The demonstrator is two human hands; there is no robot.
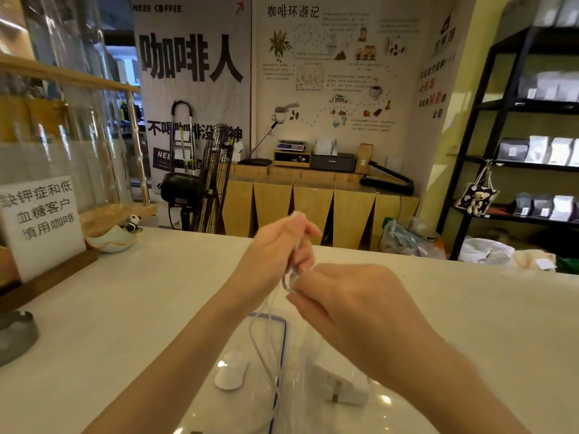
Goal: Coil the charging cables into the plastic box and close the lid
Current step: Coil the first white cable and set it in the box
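Observation:
Both hands are raised over the white counter, working a white charging cable (266, 343). My left hand (275, 249) grips the cable's upper end, with the cable running down through its fingers. My right hand (354, 305) pinches a loop of the same cable just below. The loose strands hang down onto a clear lid with a blue seal (283, 346) lying flat on the counter. To its right stands the clear plastic box (308, 377); a white charger block (341, 386) shows inside or behind its wall, I cannot tell which.
A white mouse-shaped object (231, 369) lies left of the lid. A standing paper sign (44, 220), a small bowl with a panda figure (114, 236) and a metal ashtray (17, 335) sit at the counter's left. Shelving stands at the far right.

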